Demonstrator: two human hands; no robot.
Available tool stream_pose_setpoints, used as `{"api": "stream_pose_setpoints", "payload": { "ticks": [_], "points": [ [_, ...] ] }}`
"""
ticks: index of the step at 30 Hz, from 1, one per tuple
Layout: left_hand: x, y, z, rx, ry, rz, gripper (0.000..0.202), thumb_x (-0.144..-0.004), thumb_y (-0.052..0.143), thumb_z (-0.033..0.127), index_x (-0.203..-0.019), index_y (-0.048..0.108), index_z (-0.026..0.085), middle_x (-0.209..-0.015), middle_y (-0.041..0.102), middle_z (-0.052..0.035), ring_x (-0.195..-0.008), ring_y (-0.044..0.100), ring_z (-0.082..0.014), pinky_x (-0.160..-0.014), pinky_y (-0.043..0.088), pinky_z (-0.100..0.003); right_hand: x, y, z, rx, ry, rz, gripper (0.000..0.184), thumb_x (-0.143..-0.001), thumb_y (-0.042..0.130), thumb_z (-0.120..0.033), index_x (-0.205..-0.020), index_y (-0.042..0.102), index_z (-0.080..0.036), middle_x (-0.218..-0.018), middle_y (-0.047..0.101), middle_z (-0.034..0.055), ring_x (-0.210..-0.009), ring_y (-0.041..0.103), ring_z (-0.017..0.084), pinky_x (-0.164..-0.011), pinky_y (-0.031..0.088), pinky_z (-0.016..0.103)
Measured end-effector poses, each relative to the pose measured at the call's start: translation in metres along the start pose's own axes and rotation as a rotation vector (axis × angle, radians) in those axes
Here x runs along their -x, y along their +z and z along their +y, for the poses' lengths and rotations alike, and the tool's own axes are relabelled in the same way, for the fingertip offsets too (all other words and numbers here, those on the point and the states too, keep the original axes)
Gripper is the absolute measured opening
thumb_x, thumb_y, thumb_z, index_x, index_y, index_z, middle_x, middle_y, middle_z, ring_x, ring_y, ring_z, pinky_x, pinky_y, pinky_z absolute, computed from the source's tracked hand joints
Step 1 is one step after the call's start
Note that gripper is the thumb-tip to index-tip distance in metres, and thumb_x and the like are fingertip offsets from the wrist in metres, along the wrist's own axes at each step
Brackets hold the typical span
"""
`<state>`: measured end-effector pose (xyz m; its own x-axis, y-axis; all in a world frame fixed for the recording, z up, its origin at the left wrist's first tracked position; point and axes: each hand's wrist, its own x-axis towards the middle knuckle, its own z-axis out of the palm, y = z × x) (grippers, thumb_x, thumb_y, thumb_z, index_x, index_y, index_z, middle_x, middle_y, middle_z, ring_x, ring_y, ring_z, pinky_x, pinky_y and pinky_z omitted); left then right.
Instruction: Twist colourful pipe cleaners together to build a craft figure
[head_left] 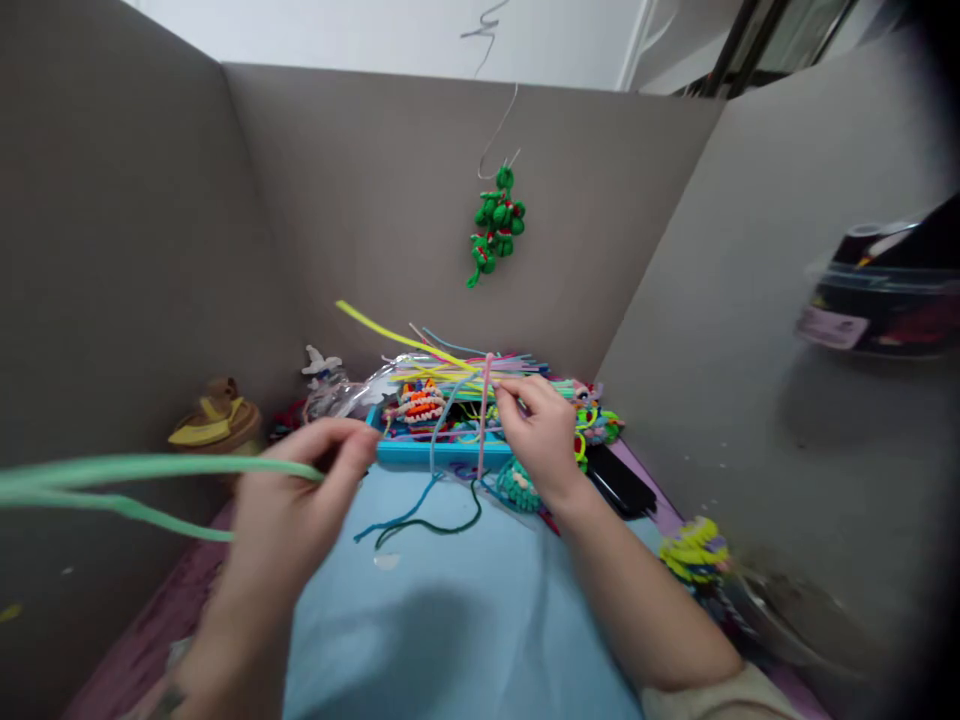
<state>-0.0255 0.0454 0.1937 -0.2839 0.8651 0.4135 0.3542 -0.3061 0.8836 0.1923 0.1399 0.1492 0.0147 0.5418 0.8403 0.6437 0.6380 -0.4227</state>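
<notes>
My left hand (292, 500) is closed around mint-green yarn strands (161, 468), which run out past the left edge, blurred. My right hand (540, 430) reaches over a blue tray (442, 454), thumb and fingers pinched together among the yarn. A yellow strand (405, 333) slants up to the left from near those fingertips. Beside them a pink strand (484, 420) and a light blue strand (442, 415) hang over the tray's front. Exactly which strands the right fingers grip is hard to see. Behind the hand lies a bundle of coloured strands (450, 368).
Crocheted pieces, one orange and white (421, 402), fill the tray. A dark green yarn end (435, 526) lies on the light blue cloth (450, 640). A black phone (619, 482) rests at right. Grey panels surround the table; a green crocheted cluster (499, 225) hangs at the back.
</notes>
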Motion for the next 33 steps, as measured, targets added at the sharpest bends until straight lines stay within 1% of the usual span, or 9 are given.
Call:
{"api": "stream_pose_setpoints", "payload": {
  "ticks": [2, 5, 8, 11, 14, 19, 23, 27, 33],
  "points": [
    [-0.003, 0.031, -0.016, 0.000, -0.065, -0.108, 0.022, -0.067, 0.070, 0.038, -0.082, 0.071, 0.021, -0.074, 0.067, -0.0014, -0.067, 0.056, -0.0155, -0.056, 0.042, -0.023, 0.014, 0.005, -0.007, 0.033, -0.049, 0.013, 0.021, -0.086, 0.049, -0.019, -0.091, 0.069, -0.021, -0.085, 0.067, 0.0071, -0.082, 0.059, 0.020, -0.078, 0.045, 0.035],
    [-0.012, 0.069, -0.042, 0.342, -0.229, -0.233, 0.042, -0.067, 0.070, 0.044, -0.098, 0.067, 0.017, -0.080, 0.066, -0.0045, -0.060, 0.053, -0.0113, -0.048, 0.037, -0.020, 0.036, 0.012, -0.014, 0.126, -0.165, -0.036, 0.023, -0.085, 0.051, -0.017, -0.101, 0.068, -0.022, -0.085, 0.067, 0.0078, -0.081, 0.057, 0.021, -0.078, 0.044, 0.035],
    [-0.019, 0.085, -0.059, 0.617, -0.385, -0.271, 0.041, -0.067, 0.069, 0.049, -0.087, 0.064, 0.015, -0.063, 0.055, 0.0015, -0.046, 0.038, -0.0043, -0.038, 0.021, -0.016, 0.049, 0.017, -0.014, 0.202, -0.267, -0.082, 0.027, -0.084, 0.053, -0.016, -0.107, 0.066, -0.024, -0.084, 0.068, 0.0068, -0.076, 0.055, 0.020, -0.072, 0.042, 0.033],
    [-0.024, 0.084, -0.067, 0.661, -0.450, -0.300, 0.034, -0.064, 0.074, 0.042, -0.079, 0.061, 0.014, -0.055, 0.046, 0.0059, -0.042, 0.031, -0.0018, -0.037, 0.016, -0.015, 0.054, 0.020, -0.008, 0.239, -0.313, -0.135, 0.029, -0.085, 0.052, -0.014, -0.108, 0.065, -0.025, -0.087, 0.070, 0.0059, -0.071, 0.052, 0.019, -0.066, 0.040, 0.033],
    [-0.029, 0.080, -0.073, 0.607, -0.466, -0.297, 0.031, -0.061, 0.078, 0.035, -0.078, 0.062, 0.014, -0.056, 0.051, 0.0050, -0.042, 0.034, -0.0017, -0.038, 0.018, -0.016, 0.054, 0.024, -0.003, 0.182, -0.268, -0.197, 0.026, -0.086, 0.052, -0.015, -0.104, 0.066, -0.025, -0.087, 0.070, 0.0057, -0.072, 0.052, 0.019, -0.067, 0.040, 0.033],
    [-0.035, 0.076, -0.080, 0.560, -0.490, -0.256, 0.033, -0.058, 0.080, 0.031, -0.081, 0.064, 0.013, -0.058, 0.057, 0.0032, -0.044, 0.041, -0.0030, -0.040, 0.022, -0.016, 0.046, 0.026, 0.000, -0.164, 0.028, -0.348, 0.015, -0.085, 0.054, -0.019, -0.086, 0.068, -0.022, -0.082, 0.067, 0.0044, -0.079, 0.057, 0.017, -0.073, 0.044, 0.031],
    [-0.037, 0.076, -0.082, 0.535, -0.500, -0.284, 0.031, -0.060, 0.078, 0.032, -0.079, 0.064, 0.014, -0.053, 0.051, 0.0059, -0.041, 0.035, -0.0022, -0.039, 0.018, -0.016, 0.038, 0.020, -0.001, -0.437, 0.214, -0.506, 0.010, -0.081, 0.058, -0.019, -0.075, 0.066, -0.020, -0.074, 0.062, 0.0023, -0.068, 0.055, 0.014, -0.061, 0.043, 0.026],
    [-0.034, 0.078, -0.081, 0.539, -0.508, -0.328, 0.029, -0.060, 0.078, 0.033, -0.075, 0.062, 0.014, -0.052, 0.050, 0.0060, -0.041, 0.035, -0.0030, -0.039, 0.018, -0.017, 0.037, 0.017, 0.002, -0.692, 0.326, -0.621, 0.006, -0.076, 0.066, -0.024, -0.075, 0.068, -0.018, -0.076, 0.062, 0.0031, -0.068, 0.054, 0.013, -0.058, 0.041, 0.025],
    [-0.026, 0.083, -0.080, 0.517, -0.525, -0.399, 0.028, -0.062, 0.076, 0.035, -0.075, 0.061, 0.015, -0.053, 0.051, 0.0053, -0.043, 0.035, -0.0036, -0.042, 0.020, -0.017, 0.042, 0.019, 0.007, -1.004, 0.440, -0.580, 0.010, -0.068, 0.076, -0.026, -0.075, 0.071, -0.021, -0.077, 0.061, 0.0023, -0.071, 0.055, 0.013, -0.063, 0.042, 0.026]
  ]
}}
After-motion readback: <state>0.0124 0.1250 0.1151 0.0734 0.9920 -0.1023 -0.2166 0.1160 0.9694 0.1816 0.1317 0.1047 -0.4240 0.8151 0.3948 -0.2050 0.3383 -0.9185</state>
